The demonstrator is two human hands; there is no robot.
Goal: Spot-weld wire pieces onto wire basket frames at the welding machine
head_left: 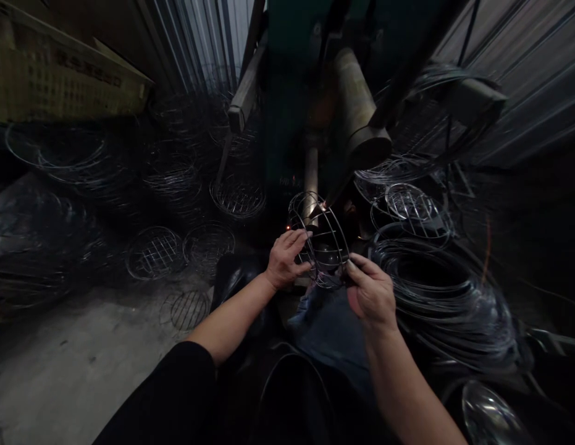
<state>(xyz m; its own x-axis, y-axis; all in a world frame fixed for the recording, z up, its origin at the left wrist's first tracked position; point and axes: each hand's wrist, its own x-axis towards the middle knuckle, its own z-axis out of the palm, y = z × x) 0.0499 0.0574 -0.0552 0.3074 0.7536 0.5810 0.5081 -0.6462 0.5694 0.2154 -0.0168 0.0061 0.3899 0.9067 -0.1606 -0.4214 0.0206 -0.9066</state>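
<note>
Wire frame, round: sits about the lower end of a metal rod. Left hand: half-spread, thumb apart, at the frame's left side; contact seems likely, though dim. Right hand: pinches its right rim.

Wire frame: dull silver, hoops crossed by bars. Machine body: dark green. Cylinder: dull brass. Crate: dim yellow, reddish lettering. Sleeve: black. Cloth: slate blue. Floor: grey.
</note>
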